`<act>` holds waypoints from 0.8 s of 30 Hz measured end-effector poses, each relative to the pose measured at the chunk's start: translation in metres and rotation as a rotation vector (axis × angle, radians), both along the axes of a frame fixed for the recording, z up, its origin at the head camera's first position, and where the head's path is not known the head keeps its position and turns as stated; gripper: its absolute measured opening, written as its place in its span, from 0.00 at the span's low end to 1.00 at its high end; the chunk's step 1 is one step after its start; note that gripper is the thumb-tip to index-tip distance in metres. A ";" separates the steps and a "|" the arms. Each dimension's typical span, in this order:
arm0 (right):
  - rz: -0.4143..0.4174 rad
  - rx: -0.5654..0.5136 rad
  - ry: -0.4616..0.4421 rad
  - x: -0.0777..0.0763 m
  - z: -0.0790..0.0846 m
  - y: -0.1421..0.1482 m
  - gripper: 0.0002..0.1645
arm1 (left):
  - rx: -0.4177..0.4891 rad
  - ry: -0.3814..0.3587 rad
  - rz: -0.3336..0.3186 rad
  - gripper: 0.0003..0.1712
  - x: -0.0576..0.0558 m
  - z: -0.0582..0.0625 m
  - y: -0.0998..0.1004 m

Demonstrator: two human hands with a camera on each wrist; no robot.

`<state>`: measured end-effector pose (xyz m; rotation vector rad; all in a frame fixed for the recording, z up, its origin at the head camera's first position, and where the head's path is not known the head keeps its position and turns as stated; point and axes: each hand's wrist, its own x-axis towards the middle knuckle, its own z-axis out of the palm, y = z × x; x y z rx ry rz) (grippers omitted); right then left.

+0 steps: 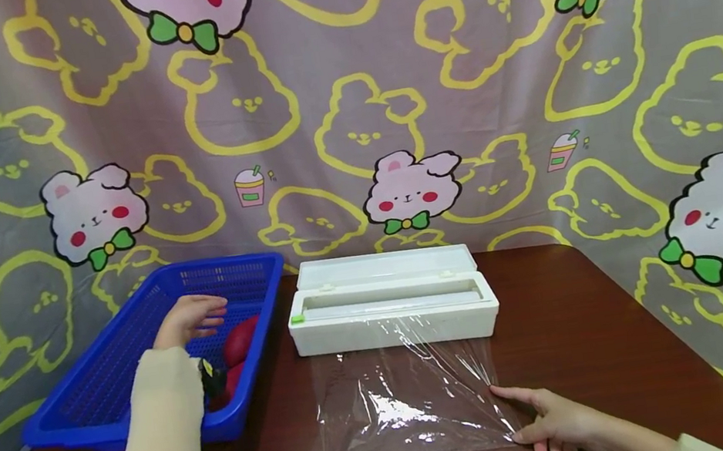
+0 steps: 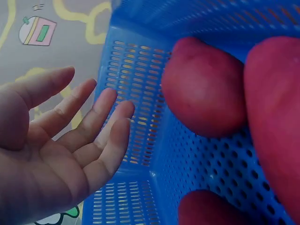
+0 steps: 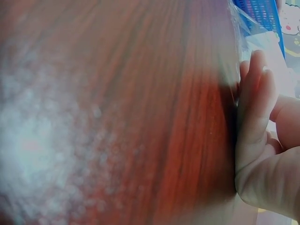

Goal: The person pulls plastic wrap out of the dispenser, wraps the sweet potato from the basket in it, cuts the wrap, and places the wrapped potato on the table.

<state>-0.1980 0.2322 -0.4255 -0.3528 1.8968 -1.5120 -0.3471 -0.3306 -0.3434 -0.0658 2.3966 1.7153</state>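
Clear cling film (image 1: 389, 408) is drawn out of a white dispenser box (image 1: 394, 331) and lies flat on the table. At the film's front right corner is my right hand (image 1: 559, 422), thumb and forefinger spread apart and touching the film's edge. In the right wrist view that hand (image 3: 258, 112) lies low against the wooden tabletop. My left hand (image 1: 189, 319) reaches over the blue basket (image 1: 136, 314) and holds nothing. The left wrist view shows its fingers loosely spread, beside a smooth red fruit (image 2: 206, 89), with two more red ones partly in view.
The dispenser's lid (image 1: 384, 265) stands raised at the back, and a small green piece (image 1: 297, 318) sits at the left of its slot. The brown table (image 1: 579, 318) meets a patterned curtain (image 1: 493, 120) behind. A dark wrist camera (image 1: 210, 377) overlaps the basket's near part.
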 end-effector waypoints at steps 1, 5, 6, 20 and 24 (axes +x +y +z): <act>0.000 0.001 -0.002 0.000 0.000 0.000 0.46 | -0.007 -0.009 -0.019 0.31 0.000 -0.001 -0.001; 0.000 0.002 -0.012 -0.001 0.000 0.000 0.47 | -0.098 -0.048 -0.020 0.28 0.014 0.008 0.015; 0.001 0.001 -0.013 -0.001 0.000 0.000 0.47 | -0.113 -0.051 -0.030 0.26 0.018 0.012 0.018; 0.001 -0.011 -0.011 -0.001 0.000 0.000 0.48 | -0.138 -0.159 -0.110 0.28 -0.109 -0.118 -0.065; 0.002 -0.009 -0.015 0.000 0.000 0.000 0.47 | -0.142 -0.165 -0.170 0.30 -0.100 -0.118 -0.060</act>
